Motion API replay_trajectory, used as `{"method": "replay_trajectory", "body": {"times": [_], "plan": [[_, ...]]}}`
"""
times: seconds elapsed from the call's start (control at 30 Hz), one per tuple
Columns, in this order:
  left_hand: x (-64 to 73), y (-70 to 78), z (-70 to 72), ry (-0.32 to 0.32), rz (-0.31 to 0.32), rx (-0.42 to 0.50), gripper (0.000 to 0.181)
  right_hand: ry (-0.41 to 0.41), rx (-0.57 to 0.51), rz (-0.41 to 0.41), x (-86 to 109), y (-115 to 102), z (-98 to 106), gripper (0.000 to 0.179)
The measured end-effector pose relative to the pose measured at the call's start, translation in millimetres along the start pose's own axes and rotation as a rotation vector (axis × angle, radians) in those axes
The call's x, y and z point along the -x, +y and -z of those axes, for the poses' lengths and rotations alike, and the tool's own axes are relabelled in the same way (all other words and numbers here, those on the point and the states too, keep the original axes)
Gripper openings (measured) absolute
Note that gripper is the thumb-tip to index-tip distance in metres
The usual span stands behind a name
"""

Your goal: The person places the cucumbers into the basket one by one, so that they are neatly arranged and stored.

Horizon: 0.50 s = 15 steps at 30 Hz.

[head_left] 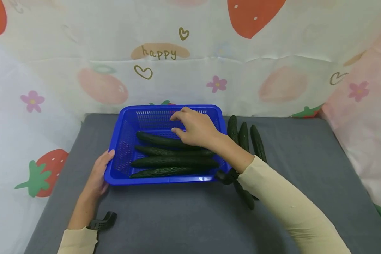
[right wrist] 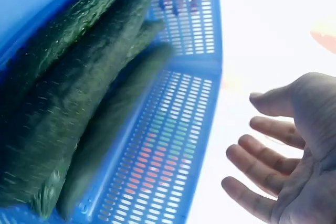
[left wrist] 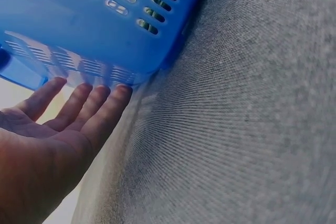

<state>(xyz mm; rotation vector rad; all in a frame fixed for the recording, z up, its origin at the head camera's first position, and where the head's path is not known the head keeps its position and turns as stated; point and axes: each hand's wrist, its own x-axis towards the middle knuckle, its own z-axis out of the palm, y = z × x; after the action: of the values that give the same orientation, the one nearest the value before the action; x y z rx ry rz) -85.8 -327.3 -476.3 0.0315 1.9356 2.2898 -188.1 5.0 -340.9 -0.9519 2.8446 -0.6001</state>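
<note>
A blue plastic basket with slotted walls stands on the grey cloth, and several dark green cucumbers lie side by side in it. My left hand is at the basket's left end; in the left wrist view its fairly straight fingers touch the slotted wall. Above the basket's back right part is my right hand, holding nothing. The right wrist view shows its fingers loosely bent and apart from the cucumbers. More cucumbers lie to the right of the basket, partly hidden by my right forearm.
The grey cloth covers the table. Behind it hangs a pale curtain printed with strawberries, flowers and hearts. Similar printed cloth runs along the left and right sides. A black strap is on my left wrist.
</note>
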Motion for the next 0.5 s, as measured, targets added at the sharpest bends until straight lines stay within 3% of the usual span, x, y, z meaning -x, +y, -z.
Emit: {"method": "replay_trajectory", "body": {"times": [0.5], "plan": [[-1.1,-2.4,1.2,-0.015,-0.021,0.013,0.029,-0.021,0.01,-0.048,19.7,16.6,4.2,0.038]]}}
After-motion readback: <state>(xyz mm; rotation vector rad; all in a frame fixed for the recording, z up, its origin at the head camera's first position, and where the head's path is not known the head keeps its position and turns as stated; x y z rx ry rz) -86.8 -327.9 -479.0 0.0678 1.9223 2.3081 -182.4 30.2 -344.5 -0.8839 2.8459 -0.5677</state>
